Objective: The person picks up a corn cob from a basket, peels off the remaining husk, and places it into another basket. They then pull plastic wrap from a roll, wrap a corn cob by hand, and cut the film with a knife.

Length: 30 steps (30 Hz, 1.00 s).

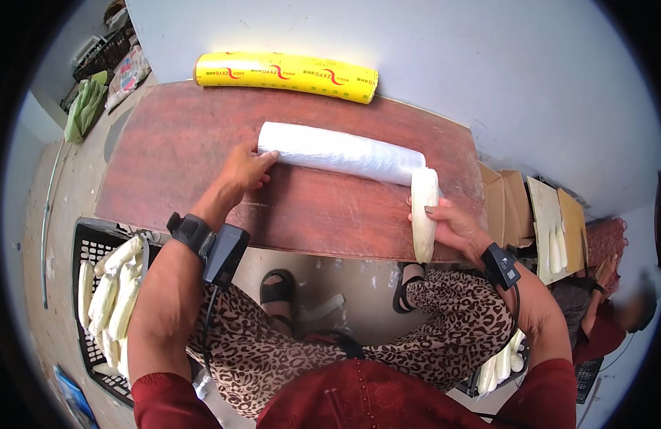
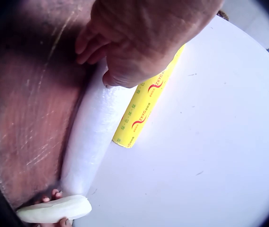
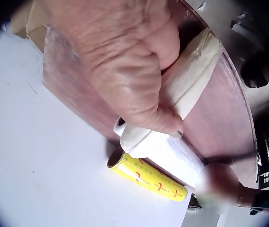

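At the far left, below the desk's (image 1: pixel 330 214) left front corner, a black crate (image 1: pixel 93 232) is filled with pale ears (image 1: pixel 105 297), apparently corn in the husk. The left end of the film roll (image 1: pixel 344 151) is held by the left hand (image 1: pixel 246 170), its thumb laid on the plastic and its fingers curled by that end. Along the back edge, against the wall, a yellow printed roll (image 1: pixel 286 75) is set.

The film roll is stretched across the middle towards the right edge. It looks fairly weighty and firm at the core, with a slick, clinging surface; it would best be steadied at its ends, so that the outer layer is not creased.

Near the right edge, one pale ear (image 1: pixel 424 214) is gripped by the right hand (image 1: pixel 455 225), closed about its middle with the thumb on one side and fingertips showing on the other. Its far tip overlaps the roll's right end. It is judged light and stiff within, its husk smooth and easily torn; a mid-length hold leaves both tips free. Beyond the right edge, cardboard (image 1: pixel 495 207) is seen.
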Available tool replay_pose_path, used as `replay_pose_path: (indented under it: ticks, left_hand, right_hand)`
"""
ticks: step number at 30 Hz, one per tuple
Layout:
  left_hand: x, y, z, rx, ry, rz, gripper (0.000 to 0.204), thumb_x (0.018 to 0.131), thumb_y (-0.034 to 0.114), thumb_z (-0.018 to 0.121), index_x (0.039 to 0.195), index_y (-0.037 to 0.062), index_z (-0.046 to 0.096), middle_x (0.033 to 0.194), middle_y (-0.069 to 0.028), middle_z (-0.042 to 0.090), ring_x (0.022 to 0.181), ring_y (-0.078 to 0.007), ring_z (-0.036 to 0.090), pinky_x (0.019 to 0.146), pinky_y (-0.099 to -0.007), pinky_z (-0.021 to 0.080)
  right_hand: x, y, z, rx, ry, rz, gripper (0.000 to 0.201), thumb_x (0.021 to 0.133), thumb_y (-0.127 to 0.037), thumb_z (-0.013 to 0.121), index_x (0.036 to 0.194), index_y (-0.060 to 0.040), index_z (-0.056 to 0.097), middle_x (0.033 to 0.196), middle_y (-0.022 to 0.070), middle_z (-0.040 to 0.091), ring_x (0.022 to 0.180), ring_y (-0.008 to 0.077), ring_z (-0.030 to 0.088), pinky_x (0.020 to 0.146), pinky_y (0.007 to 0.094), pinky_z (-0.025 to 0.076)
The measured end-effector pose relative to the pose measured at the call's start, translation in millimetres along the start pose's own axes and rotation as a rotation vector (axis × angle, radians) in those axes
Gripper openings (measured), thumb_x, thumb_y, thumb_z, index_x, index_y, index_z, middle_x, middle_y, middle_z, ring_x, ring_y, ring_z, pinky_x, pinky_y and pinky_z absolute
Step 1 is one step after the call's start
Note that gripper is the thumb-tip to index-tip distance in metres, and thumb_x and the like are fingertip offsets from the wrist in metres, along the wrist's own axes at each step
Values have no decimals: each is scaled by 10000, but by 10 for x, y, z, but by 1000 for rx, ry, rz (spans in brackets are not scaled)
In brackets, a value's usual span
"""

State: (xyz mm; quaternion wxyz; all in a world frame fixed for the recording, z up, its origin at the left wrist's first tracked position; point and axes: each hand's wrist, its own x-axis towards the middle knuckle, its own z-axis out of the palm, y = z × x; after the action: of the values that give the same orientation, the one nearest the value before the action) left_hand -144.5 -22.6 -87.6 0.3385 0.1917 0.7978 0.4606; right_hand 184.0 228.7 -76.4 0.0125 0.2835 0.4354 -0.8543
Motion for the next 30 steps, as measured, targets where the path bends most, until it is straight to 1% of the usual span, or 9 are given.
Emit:
replay_pose_path:
  ticks: [1,7,13,16,19,22,25,28,30]
  left_hand:
    - [17,-3,7,-10,13,9,363,906,279,637,1134,-3,606,912,-84,636,688,-153,607,565,-284,498]
    - [73,9,14,-8,26,3,383,903,293,641,1125,-15,601,905,-91,636,691,-161,613,572,-292,501]
    - [44,37,0,3,16,-8,416,897,310,647,1147,-15,577,906,-96,635,696,-162,613,589,-294,506]
    - [-4,75,16,-2,57,-13,412,902,308,642,1146,-15,564,902,-95,626,693,-158,605,593,-294,504]
    - [-34,108,1,16,48,-13,400,905,305,639,1135,-13,562,891,-91,618,693,-153,599,594,-293,502]
    - [-10,75,3,16,33,-1,387,908,301,637,1127,-10,563,892,-92,616,689,-151,600,589,-294,502]
    - [18,42,3,17,20,7,383,906,300,637,1125,-6,563,899,-91,613,682,-150,598,584,-295,502]
    - [24,29,-4,36,19,17,379,904,299,637,1118,-6,564,901,-91,612,674,-151,597,579,-296,501]
    - [13,34,-5,37,18,23,383,903,298,637,1122,-7,564,901,-91,613,674,-151,598,579,-296,501]
  right_hand:
    - [-17,-1,-9,-1,0,1,552,814,-79,702,1300,-7,451,1196,89,579,1057,228,601,977,378,478]
    - [-69,-53,55,4,-26,-43,562,810,-101,708,1297,15,452,1227,111,576,1061,243,612,975,369,481]
    - [-49,-57,62,-16,6,-23,583,802,-90,710,1308,23,444,1214,127,581,1051,252,616,987,372,479]
    - [-55,-59,36,-49,22,22,584,799,-79,703,1310,26,440,1210,130,583,1045,256,619,985,379,482]
    - [-93,-63,10,-83,-4,76,570,798,-76,697,1301,29,450,1195,130,589,1048,254,618,982,389,483]
    - [-129,-77,69,-34,-39,17,571,792,-95,707,1294,26,463,1209,153,586,1058,262,615,981,397,483]
    - [-123,-119,98,46,-37,-11,585,790,-127,722,1295,26,468,1241,188,571,1072,285,609,981,406,480]
    - [-130,-157,90,110,-65,9,604,806,-113,708,1322,42,435,1237,200,567,1112,328,594,1016,433,456]
    - [-114,-158,82,114,-74,7,612,812,-124,704,1331,43,427,1238,205,564,1123,336,588,1022,438,450]
